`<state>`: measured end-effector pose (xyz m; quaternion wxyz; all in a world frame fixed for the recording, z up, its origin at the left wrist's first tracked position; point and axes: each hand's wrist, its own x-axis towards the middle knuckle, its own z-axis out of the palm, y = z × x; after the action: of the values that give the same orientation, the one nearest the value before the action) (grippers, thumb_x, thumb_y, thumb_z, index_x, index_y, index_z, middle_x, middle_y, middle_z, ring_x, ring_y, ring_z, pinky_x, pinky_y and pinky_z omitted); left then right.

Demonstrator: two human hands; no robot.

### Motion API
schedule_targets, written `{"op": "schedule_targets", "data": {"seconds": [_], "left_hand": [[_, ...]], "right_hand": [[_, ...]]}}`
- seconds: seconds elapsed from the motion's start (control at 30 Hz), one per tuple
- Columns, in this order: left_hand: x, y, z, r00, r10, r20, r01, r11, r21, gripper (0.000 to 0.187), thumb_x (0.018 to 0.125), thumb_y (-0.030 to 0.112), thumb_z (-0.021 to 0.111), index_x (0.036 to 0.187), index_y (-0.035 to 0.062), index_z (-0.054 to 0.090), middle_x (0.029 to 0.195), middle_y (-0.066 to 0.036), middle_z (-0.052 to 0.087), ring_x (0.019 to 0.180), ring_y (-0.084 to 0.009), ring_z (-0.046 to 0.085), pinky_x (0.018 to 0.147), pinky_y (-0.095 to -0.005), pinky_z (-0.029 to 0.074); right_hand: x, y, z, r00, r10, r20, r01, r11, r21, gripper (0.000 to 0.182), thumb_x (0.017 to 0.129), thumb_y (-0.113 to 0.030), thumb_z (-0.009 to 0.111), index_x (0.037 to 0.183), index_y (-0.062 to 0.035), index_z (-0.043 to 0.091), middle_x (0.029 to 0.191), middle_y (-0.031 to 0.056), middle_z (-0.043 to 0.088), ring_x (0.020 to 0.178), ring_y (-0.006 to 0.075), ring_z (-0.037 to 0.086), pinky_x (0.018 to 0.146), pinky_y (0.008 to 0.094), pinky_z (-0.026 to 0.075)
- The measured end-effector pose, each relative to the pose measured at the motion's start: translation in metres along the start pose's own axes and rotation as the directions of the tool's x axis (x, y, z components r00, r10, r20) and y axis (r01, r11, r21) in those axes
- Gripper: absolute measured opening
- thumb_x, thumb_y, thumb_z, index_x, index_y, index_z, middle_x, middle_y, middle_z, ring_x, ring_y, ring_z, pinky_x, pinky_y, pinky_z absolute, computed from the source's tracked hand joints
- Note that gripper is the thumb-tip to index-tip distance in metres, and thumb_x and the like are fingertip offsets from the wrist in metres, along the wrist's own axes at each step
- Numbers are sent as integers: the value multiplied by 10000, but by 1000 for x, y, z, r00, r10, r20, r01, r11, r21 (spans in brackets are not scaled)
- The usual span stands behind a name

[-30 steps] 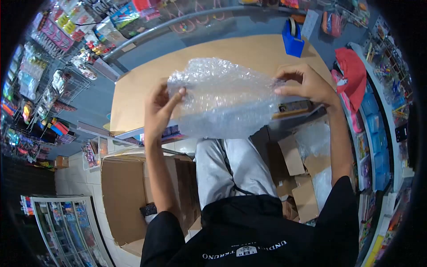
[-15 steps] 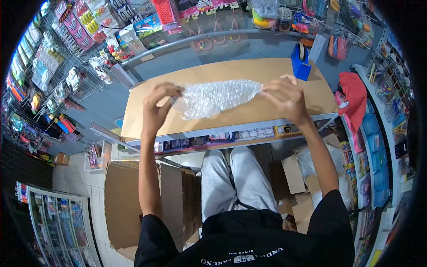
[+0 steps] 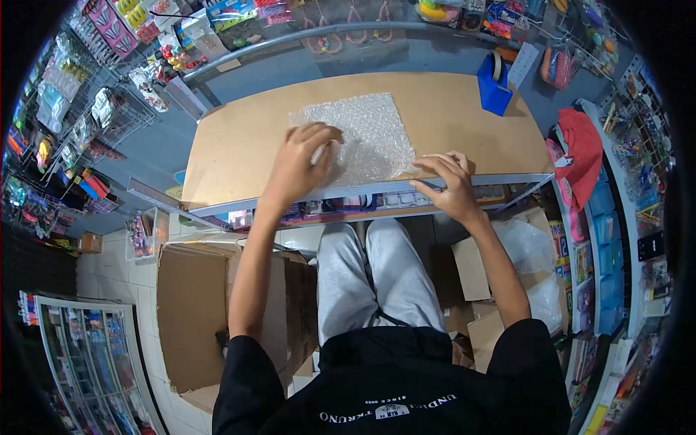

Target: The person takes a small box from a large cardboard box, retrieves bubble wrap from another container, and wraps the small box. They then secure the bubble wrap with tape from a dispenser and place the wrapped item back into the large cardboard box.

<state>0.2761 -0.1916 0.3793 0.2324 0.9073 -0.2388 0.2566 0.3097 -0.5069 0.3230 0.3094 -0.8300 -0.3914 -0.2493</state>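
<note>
A sheet of clear bubble wrap (image 3: 370, 127) lies spread on the wooden tabletop (image 3: 239, 141), its near side reaching the table's front edge. Above its left side is my left hand (image 3: 301, 163), fingers curved with the thumb apart. My right hand (image 3: 449, 185) is at the near right corner, its fingertips at or close to the sheet and the thumb held away from them. Neither hand is closed around the wrap. Exact fingertip contact of the left hand cannot be made out.
A blue tape dispenser (image 3: 495, 87) stands at the table's back right. Below the front edge runs a shelf of packaged goods. An open cardboard box (image 3: 192, 319) is at the left of my legs, more boxes at the right. A red cloth (image 3: 578, 156) hangs beside the table.
The bubble wrap was held up stretched between both hands; now it lies flat on the table. Both hands have come down nearer the front edge, and the left has moved right.
</note>
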Motion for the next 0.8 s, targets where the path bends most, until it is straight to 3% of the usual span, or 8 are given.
{"op": "schedule_targets", "data": {"seconds": [0.07, 0.17, 0.27, 0.4, 0.5, 0.7, 0.8], "left_hand": [[7, 15, 17, 999, 13, 48, -12, 999, -35, 229, 877, 116, 658, 1104, 87, 656, 1239, -97, 658, 1196, -305, 592, 1023, -423, 415], [14, 44, 37, 986, 120, 113, -112, 991, -75, 338, 848, 189, 719, 1160, 86, 640, 1279, -111, 633, 1202, -313, 587, 1038, -430, 417], [11, 43, 63, 963, 152, 222, -109, 975, -194, 440, 811, 254, 751, 1203, 95, 630, 1280, -102, 620, 1183, -318, 590, 1044, -443, 422], [6, 33, 77, 980, 159, 122, -126, 962, -242, 413, 821, 265, 750, 1171, 73, 646, 1234, -111, 647, 1172, -318, 596, 1023, -437, 439], [9, 38, 76, 987, 137, 86, -111, 962, -249, 332, 811, 186, 768, 1095, 45, 668, 1182, -123, 680, 1121, -328, 631, 967, -437, 473], [15, 42, 80, 989, 73, 127, -35, 960, -277, 237, 841, 188, 746, 1018, 40, 692, 1123, -103, 705, 1115, -312, 640, 948, -434, 474], [16, 47, 79, 989, 96, 116, -72, 978, -197, 205, 876, 201, 708, 1017, 53, 698, 1122, -89, 706, 1132, -297, 635, 972, -430, 449]], "right_hand": [[-1, -1, 0, 1000, 1, 14, -1, 1000, -13, 363, 785, -278, 817, 1106, -144, 714, 1101, 18, 714, 1079, 194, 628, 986, 395, 362], [0, -5, 1, 1000, -5, 4, 5, 999, -53, 354, 771, -275, 818, 1094, -165, 721, 1091, -2, 701, 1103, 197, 602, 991, 410, 366], [-1, -1, 5, 1000, -24, 16, 26, 995, -92, 321, 768, -276, 817, 1065, -187, 734, 1092, -21, 696, 1125, 210, 584, 997, 421, 367], [0, -2, 8, 998, -56, -33, 53, 993, -106, 256, 765, -248, 817, 1001, -175, 751, 1081, -27, 703, 1129, 230, 588, 999, 418, 370], [0, -4, 10, 996, -70, -61, 64, 993, -95, 213, 768, -212, 812, 966, -155, 758, 1054, -18, 719, 1126, 239, 598, 998, 416, 374], [-1, 2, 12, 991, -104, -83, 97, 992, -84, 148, 826, -216, 767, 961, -155, 763, 1030, -15, 741, 1129, 236, 610, 993, 428, 360], [1, 0, 8, 991, -104, -78, 96, 990, -107, 136, 826, -193, 766, 948, -133, 762, 1018, -5, 746, 1126, 239, 619, 993, 433, 362]]}}
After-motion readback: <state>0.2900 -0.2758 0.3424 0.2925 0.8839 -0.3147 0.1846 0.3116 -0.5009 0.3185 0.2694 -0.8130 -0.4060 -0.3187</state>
